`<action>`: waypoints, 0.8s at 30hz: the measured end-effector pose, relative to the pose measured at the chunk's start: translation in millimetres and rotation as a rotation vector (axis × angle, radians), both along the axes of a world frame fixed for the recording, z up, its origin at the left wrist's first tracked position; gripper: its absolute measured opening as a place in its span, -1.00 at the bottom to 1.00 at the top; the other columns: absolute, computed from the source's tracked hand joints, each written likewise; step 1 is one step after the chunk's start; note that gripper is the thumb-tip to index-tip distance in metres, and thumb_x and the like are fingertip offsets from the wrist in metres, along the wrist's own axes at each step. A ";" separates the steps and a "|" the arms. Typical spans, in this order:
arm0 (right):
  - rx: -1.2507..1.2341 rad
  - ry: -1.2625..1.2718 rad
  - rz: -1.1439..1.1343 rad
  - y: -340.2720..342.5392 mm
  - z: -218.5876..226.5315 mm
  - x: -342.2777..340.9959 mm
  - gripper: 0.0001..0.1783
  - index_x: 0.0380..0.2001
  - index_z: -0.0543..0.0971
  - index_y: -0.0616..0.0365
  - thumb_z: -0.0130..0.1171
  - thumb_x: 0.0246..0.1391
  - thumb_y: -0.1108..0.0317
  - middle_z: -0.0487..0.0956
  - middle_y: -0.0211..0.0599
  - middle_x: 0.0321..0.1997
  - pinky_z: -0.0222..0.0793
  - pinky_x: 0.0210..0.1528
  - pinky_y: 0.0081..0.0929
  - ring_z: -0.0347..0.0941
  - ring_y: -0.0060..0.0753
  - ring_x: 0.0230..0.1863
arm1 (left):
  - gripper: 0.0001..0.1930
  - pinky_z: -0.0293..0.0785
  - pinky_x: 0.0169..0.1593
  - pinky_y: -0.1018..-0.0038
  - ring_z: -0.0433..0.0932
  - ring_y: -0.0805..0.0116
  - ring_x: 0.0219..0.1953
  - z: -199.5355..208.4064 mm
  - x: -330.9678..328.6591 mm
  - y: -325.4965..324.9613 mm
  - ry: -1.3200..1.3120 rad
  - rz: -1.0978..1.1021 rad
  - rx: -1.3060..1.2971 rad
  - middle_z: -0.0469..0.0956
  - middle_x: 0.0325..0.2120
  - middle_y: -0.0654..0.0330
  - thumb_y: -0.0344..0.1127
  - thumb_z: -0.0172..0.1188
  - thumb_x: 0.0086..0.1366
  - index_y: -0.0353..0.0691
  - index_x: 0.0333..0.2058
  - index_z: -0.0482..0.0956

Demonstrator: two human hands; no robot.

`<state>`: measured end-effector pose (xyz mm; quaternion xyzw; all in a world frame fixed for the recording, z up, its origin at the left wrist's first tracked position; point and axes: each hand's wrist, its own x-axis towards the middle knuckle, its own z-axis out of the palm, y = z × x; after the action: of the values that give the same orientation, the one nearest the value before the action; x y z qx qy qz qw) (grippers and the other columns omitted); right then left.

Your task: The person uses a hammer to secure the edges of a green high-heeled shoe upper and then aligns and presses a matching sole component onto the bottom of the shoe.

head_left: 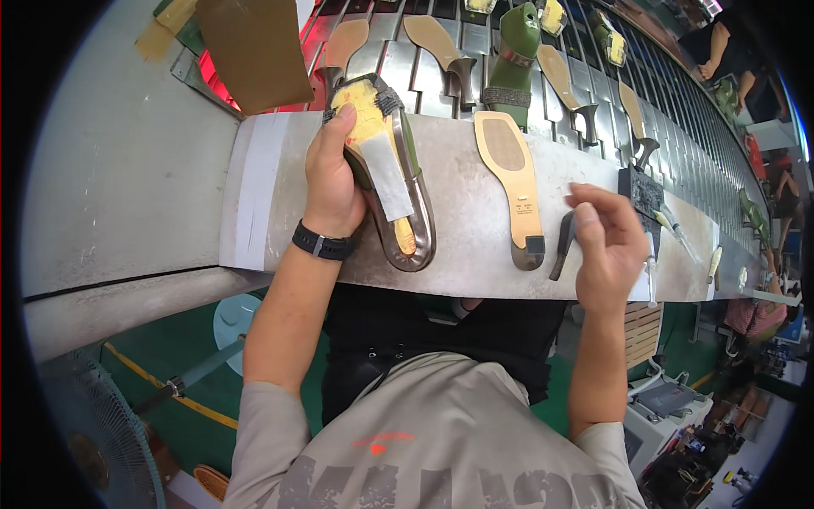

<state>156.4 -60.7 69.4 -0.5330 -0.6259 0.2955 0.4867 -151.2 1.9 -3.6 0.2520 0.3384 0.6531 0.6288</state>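
Observation:
My left hand (336, 165) grips a shoe upper on its last (409, 182), bottom side up, with the thumb on its yellow underside. A silver-grey strip runs along the middle of that underside, and the rim is dark and glossy. To its right, a tan shoe sole (515, 178) with a dark heel end lies on the metal table. Beyond that, my right hand (609, 242) is raised over the table, fingers loosely bent and apart from the thumb, with nothing seen in them. A slim dark tool (561, 246) lies beside it.
Behind the table (454, 254) runs a slatted metal conveyor (585, 76) carrying several heeled soles and a green shoe (514, 64). A black block (640, 191) and a brush (670, 222) are at right. A brown board (254, 55) stands at back left; a fan (106, 433) is lower left.

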 end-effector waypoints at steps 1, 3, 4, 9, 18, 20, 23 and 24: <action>-0.162 0.133 0.072 -0.5 -4.5 -1.0 -0.77 -0.07 0.64 0.37 0.27 0.30 0.43 0.72 -0.14 -0.08 0.51 0.05 -0.49 0.65 -0.42 -0.08 | -0.52 0.61 0.09 0.32 0.68 0.26 -0.01 2.4 2.0 0.1 -0.008 0.004 0.002 0.67 -0.02 0.05 -0.03 0.04 0.55 -0.33 0.17 0.51; -0.348 0.368 0.171 -2.8 -35.3 -10.2 -0.77 -0.11 0.64 0.33 0.22 0.37 0.34 0.68 -0.23 -0.26 0.43 -0.15 -0.62 0.56 -0.58 -0.28 | -0.59 0.61 0.04 0.40 0.68 0.36 -0.08 3.1 9.5 7.0 -0.031 0.121 0.002 0.68 -0.07 0.13 -0.11 0.16 0.51 -0.34 0.09 0.54; -0.328 0.263 0.133 -8.9 -55.0 -13.6 -0.78 -0.20 0.62 0.30 0.21 0.38 0.32 0.65 -0.27 -0.35 0.41 -0.24 -0.61 0.52 -0.59 -0.37 | -0.59 0.60 0.04 0.42 0.68 0.38 -0.08 4.0 13.7 10.1 -0.063 0.118 -0.002 0.68 -0.07 0.15 -0.12 0.21 0.50 -0.35 0.10 0.53; -0.343 0.652 0.076 -4.2 -73.2 -17.3 -0.67 -0.49 0.50 0.20 0.20 0.39 0.32 0.51 -0.41 -0.60 0.27 -0.50 -0.59 0.36 -0.63 -0.58 | -0.61 0.61 0.00 0.45 0.68 0.39 -0.10 -0.4 14.3 13.3 -0.068 0.150 -0.037 0.68 -0.09 0.13 -0.15 0.26 0.48 -0.36 0.06 0.53; -0.403 0.283 -0.016 -12.8 -84.9 -30.8 -0.67 -0.56 0.47 0.18 0.23 0.33 0.41 0.51 -0.44 -0.55 0.27 -0.43 -0.58 0.35 -0.66 -0.50 | -0.61 0.52 0.02 0.49 0.62 0.46 -0.12 6.9 34.3 11.5 0.113 0.234 0.002 0.66 -0.14 0.20 -0.18 0.37 0.41 -0.37 0.00 0.55; -0.230 0.148 -0.069 -18.6 -88.9 -39.0 -0.77 -0.47 0.51 0.22 0.24 0.29 0.44 0.55 -0.34 -0.40 0.34 -0.27 -0.52 0.41 -0.57 -0.39 | -0.61 0.52 0.02 0.49 0.62 0.47 -0.12 8.3 34.7 12.8 0.128 0.244 0.014 0.67 -0.14 0.20 -0.18 0.38 0.41 -0.37 0.00 0.55; 0.032 -0.103 0.005 -32.4 -81.8 -31.8 -0.89 -0.22 0.57 0.30 0.26 0.23 0.50 0.54 0.02 0.15 0.34 0.24 -0.28 0.49 -0.22 0.10 | -0.60 0.52 0.02 0.49 0.62 0.46 -0.12 12.6 30.3 12.5 0.125 0.217 0.035 0.66 -0.13 0.19 -0.20 0.38 0.41 -0.38 0.02 0.53; -0.009 -0.165 -0.005 -39.8 -87.0 -25.3 -0.89 -0.20 0.57 0.31 0.25 0.26 0.50 0.47 0.12 0.27 0.31 0.31 -0.24 0.47 -0.14 0.21 | -0.61 0.53 0.02 0.48 0.62 0.46 -0.12 16.1 30.1 11.3 0.136 0.195 0.021 0.65 -0.12 0.19 -0.21 0.37 0.41 -0.36 0.04 0.52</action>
<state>131.1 -100.4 -17.6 -0.5594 -0.6612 0.2522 0.4317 -121.1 13.2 12.5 0.2679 0.3963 0.6962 0.5352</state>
